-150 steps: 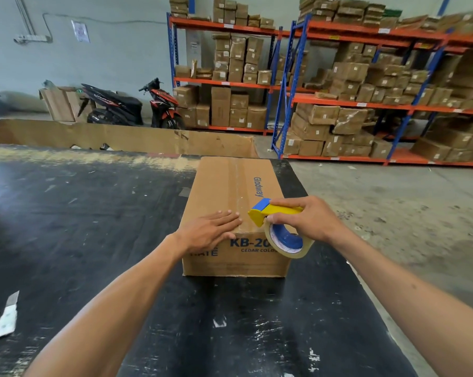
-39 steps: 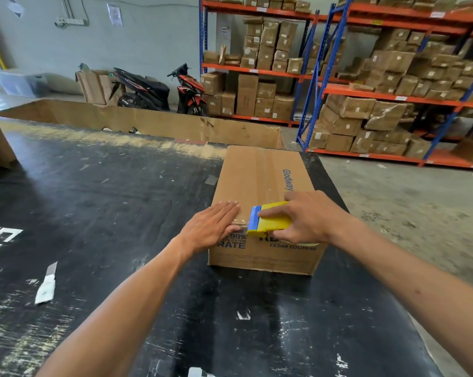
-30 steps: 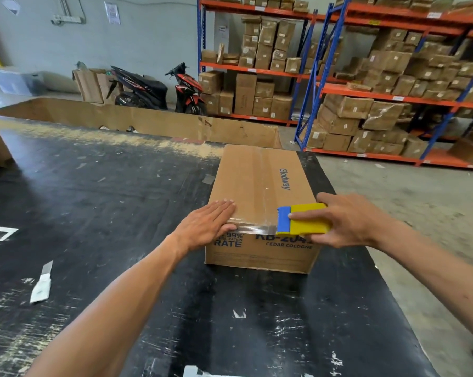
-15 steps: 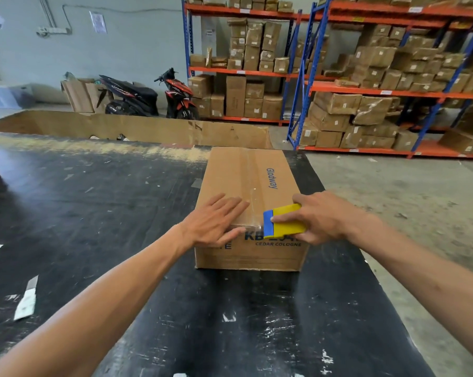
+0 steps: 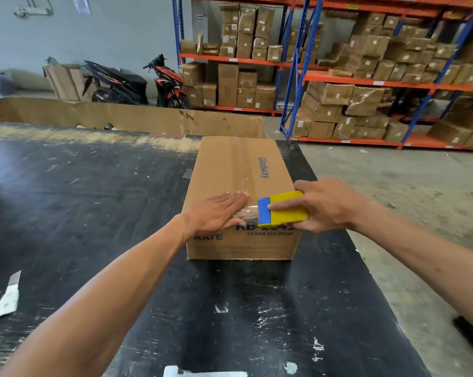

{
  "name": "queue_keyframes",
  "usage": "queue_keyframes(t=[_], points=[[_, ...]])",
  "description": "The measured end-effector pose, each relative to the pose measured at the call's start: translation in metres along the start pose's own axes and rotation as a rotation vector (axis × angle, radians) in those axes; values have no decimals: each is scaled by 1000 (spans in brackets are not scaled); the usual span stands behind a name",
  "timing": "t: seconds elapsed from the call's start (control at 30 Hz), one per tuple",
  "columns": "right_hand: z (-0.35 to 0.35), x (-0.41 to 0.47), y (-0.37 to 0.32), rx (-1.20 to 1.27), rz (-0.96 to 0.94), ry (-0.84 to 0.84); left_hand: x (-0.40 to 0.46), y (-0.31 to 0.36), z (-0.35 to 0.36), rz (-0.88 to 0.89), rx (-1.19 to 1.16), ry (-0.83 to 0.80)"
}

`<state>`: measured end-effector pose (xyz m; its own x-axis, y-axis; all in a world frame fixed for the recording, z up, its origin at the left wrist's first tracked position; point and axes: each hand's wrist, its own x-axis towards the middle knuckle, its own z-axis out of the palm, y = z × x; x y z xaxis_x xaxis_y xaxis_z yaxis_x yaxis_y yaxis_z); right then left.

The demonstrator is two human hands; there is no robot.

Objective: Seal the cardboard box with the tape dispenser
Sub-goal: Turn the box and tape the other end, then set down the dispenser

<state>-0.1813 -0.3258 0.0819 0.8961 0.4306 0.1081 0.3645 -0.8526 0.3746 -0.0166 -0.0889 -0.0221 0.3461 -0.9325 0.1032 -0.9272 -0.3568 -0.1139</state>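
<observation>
Grip first: right hand (image 5: 325, 206) is clenched round the yellow-and-blue tape dispenser (image 5: 283, 208), index finger laid along its top, blue end pointing left at the near top edge of the cardboard box (image 5: 236, 170). Left hand (image 5: 219, 213) lies flat and open, grasping nothing, palm down on the box's near top edge w/ fingertips on the shiny clear tape (image 5: 245, 210) that runs from under them to the dispenser's blue end. A strip also shows lengthwise down the box's centre seam. Box sits toward the far right corner of the black table (image 5: 94, 202), its right side just inside the table's right edge. Judgement: the step in hand looks like laying or cutting a cross strip at the near edge; to do it well, keep the tape taut btwn both hands, press down w/ the left so the end doesn't lift, run the dispenser low and square to the edge, then tilt to cut. Whether the tape is cut yet, can't tell. Around: paper scraps (image 5: 8, 299) near the table's left edge and front edge, well apart from the box; a long cardboard sheet (image 5: 121, 118) along the far edge; scooter (image 5: 137, 83) and racks of cartons (image 5: 366, 77) beyond. Nothing stands in the way, though there's little table to the box's right.
</observation>
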Motion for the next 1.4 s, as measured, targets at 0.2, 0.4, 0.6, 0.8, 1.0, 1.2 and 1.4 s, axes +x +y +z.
queue_keyframes(t=[0.2,0.4,0.6,0.8,1.0,1.2,1.4], points=[[9,-50,30,53,65,17,-2,0,0,2,-20,18],[34,-67,36,109,101,-5,-2,5,-5,-6,23,1],[36,-69,36,152,105,14,18,30,-16,46,197,129],[38,-70,38,165,83,59,65,63,-1,121,118,65],[43,-79,46,187,68,98,65,57,1,114,84,11],[49,-107,76,127,111,62,65,52,8,135,57,63],[68,-98,66,102,143,6,66,53,8,137,90,43]])
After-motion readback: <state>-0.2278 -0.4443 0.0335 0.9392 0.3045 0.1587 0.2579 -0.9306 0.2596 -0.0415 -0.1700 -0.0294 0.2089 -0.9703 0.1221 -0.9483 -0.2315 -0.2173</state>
